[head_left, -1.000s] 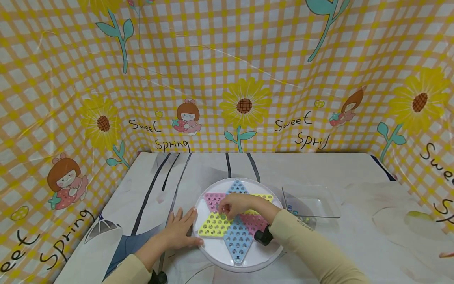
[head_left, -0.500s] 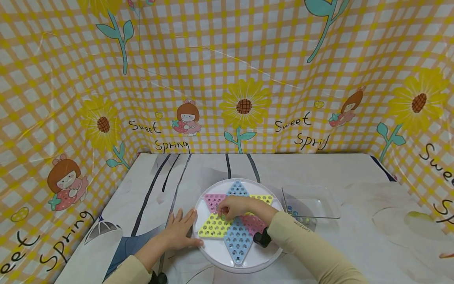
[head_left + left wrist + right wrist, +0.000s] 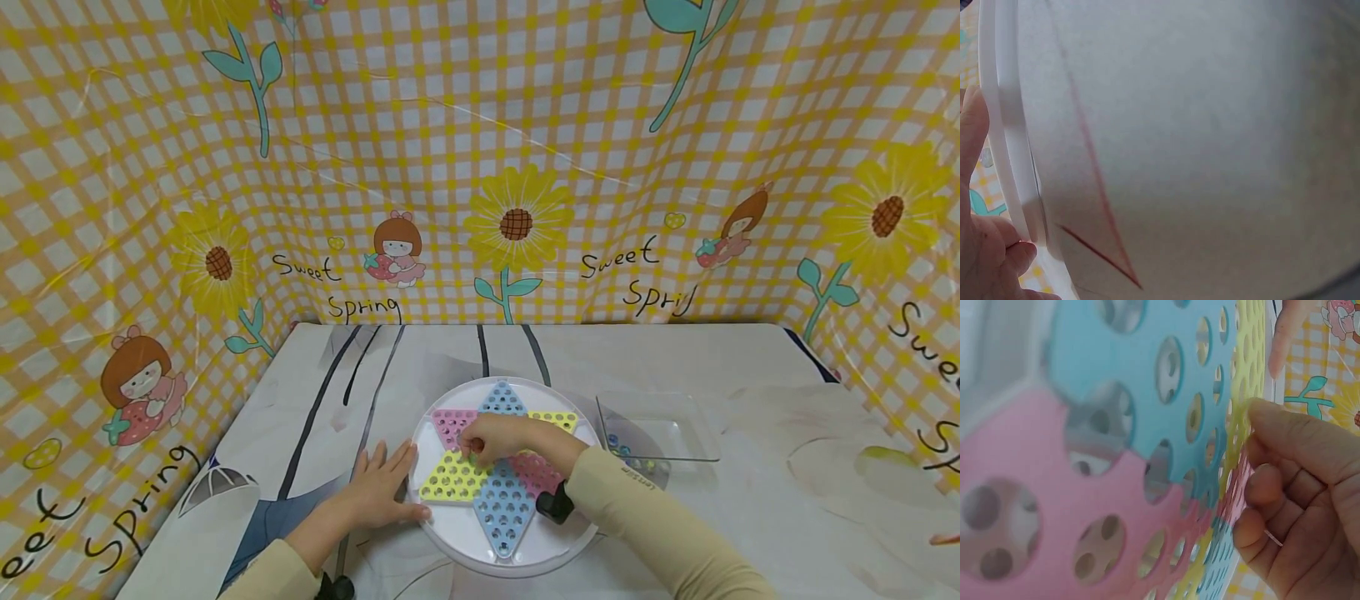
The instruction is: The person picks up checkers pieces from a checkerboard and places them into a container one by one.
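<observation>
A round white Chinese checkers board (image 3: 517, 562) lies in front of me, its star of pink, yellow and blue sections pierced with holes. My left hand (image 3: 378, 492) rests spread at the board's left edge, thumb over the rim. In the left wrist view that hand's fingers (image 3: 988, 240) lie along the white rim. My right hand (image 3: 498, 437) is over the star's left middle, where the pink and yellow sections meet. Its thumb and forefinger pinch a small marble, mostly hidden by the fingers. The right wrist view shows the thumb tip (image 3: 1266, 415) right at the yellow section.
A clear tray (image 3: 678, 417) stands right of the board, with several blue and yellowish marbles (image 3: 617, 446) in its near left corner. The table carries a pale printed cover (image 3: 750, 517). A yellow checked cloth (image 3: 450, 125) hangs round the back and sides.
My right hand has shifted very slightly left and down over the board, its fingers staying at the same spot. The left hand has stayed still.
</observation>
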The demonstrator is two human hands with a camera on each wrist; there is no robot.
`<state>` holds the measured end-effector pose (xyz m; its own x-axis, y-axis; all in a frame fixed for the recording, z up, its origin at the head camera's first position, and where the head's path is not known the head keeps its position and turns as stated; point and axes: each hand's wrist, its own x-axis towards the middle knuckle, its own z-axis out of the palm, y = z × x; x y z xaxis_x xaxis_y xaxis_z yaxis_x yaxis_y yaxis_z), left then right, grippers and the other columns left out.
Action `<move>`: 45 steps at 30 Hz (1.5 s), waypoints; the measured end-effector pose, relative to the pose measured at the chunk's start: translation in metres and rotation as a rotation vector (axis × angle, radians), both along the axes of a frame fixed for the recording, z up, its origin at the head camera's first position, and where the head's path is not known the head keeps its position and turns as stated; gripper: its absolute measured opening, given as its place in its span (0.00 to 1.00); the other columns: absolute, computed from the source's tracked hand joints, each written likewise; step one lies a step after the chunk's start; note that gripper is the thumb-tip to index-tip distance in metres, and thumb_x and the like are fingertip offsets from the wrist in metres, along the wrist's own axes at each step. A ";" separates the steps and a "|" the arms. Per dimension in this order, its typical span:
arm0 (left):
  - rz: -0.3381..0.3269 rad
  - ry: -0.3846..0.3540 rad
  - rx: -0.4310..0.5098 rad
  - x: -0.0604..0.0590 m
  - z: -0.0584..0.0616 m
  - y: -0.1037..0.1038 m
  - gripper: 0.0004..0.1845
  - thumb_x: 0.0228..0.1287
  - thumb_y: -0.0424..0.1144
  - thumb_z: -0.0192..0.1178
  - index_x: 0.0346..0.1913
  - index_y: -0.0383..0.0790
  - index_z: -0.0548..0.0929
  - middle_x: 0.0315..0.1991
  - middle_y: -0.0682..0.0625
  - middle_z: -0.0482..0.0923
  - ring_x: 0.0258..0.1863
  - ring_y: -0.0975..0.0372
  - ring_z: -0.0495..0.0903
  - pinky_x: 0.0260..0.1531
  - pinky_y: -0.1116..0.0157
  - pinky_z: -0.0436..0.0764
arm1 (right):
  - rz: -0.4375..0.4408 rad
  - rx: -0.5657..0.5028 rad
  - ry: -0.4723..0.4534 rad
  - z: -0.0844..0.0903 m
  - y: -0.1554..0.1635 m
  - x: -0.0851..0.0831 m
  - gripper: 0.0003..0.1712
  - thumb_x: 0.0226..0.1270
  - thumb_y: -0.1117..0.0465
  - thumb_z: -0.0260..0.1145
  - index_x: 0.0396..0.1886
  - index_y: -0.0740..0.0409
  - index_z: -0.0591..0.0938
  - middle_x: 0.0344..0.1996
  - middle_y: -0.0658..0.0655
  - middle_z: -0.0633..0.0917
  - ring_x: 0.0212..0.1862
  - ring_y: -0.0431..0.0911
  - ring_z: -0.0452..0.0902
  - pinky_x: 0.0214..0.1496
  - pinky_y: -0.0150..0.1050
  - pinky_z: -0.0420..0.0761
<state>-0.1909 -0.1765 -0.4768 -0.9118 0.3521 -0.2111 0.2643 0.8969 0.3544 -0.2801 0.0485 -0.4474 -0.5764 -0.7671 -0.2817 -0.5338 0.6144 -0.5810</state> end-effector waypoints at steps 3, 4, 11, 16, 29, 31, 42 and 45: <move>0.000 0.000 -0.005 0.000 0.000 0.000 0.54 0.48 0.67 0.58 0.70 0.35 0.53 0.72 0.42 0.47 0.68 0.35 0.40 0.63 0.39 0.38 | -0.004 -0.007 0.010 0.001 0.002 0.000 0.08 0.53 0.70 0.66 0.29 0.52 0.80 0.19 0.45 0.72 0.25 0.37 0.64 0.27 0.25 0.66; 0.000 0.000 -0.007 -0.001 -0.001 -0.001 0.54 0.48 0.67 0.58 0.70 0.35 0.53 0.72 0.42 0.47 0.68 0.35 0.40 0.63 0.39 0.38 | -0.008 -0.008 0.015 0.002 0.003 0.000 0.08 0.54 0.69 0.66 0.30 0.52 0.80 0.20 0.45 0.72 0.26 0.37 0.64 0.28 0.25 0.66; -0.003 -0.001 -0.008 -0.002 -0.002 -0.002 0.54 0.48 0.68 0.57 0.70 0.36 0.52 0.72 0.43 0.46 0.68 0.36 0.40 0.63 0.39 0.37 | 0.000 -0.008 0.019 0.005 0.011 -0.002 0.07 0.54 0.68 0.66 0.31 0.52 0.81 0.19 0.46 0.71 0.25 0.37 0.63 0.28 0.26 0.64; -0.007 -0.005 -0.006 -0.001 0.000 -0.002 0.54 0.48 0.68 0.57 0.70 0.36 0.52 0.72 0.42 0.46 0.68 0.35 0.39 0.63 0.39 0.38 | 0.048 -0.017 0.033 0.007 0.015 -0.005 0.06 0.55 0.67 0.66 0.31 0.53 0.81 0.20 0.45 0.71 0.26 0.37 0.64 0.29 0.26 0.65; -0.012 0.001 0.011 0.000 0.000 -0.002 0.54 0.49 0.66 0.58 0.70 0.36 0.52 0.72 0.43 0.47 0.68 0.36 0.39 0.64 0.39 0.38 | 0.098 -0.003 0.044 0.022 0.026 -0.014 0.06 0.54 0.67 0.67 0.31 0.53 0.81 0.21 0.44 0.72 0.26 0.36 0.64 0.27 0.26 0.65; -0.014 0.006 0.010 0.001 0.001 -0.002 0.53 0.49 0.66 0.58 0.70 0.35 0.52 0.72 0.42 0.47 0.68 0.36 0.39 0.64 0.39 0.38 | 0.103 -0.001 0.047 0.024 0.028 -0.015 0.06 0.54 0.67 0.67 0.31 0.54 0.81 0.21 0.44 0.72 0.26 0.36 0.64 0.27 0.27 0.65; -0.015 0.012 0.010 0.002 0.002 -0.001 0.53 0.49 0.65 0.59 0.70 0.34 0.52 0.71 0.41 0.48 0.67 0.35 0.40 0.64 0.39 0.39 | 0.108 0.016 0.011 0.042 0.046 -0.019 0.07 0.55 0.68 0.65 0.35 0.58 0.80 0.19 0.46 0.72 0.23 0.36 0.63 0.28 0.28 0.67; -0.011 0.008 0.009 0.002 0.001 -0.001 0.53 0.49 0.66 0.59 0.70 0.35 0.52 0.72 0.42 0.48 0.68 0.36 0.40 0.64 0.39 0.39 | 0.087 0.029 0.010 0.047 0.051 -0.020 0.08 0.54 0.69 0.65 0.35 0.59 0.80 0.19 0.46 0.72 0.24 0.36 0.63 0.28 0.29 0.67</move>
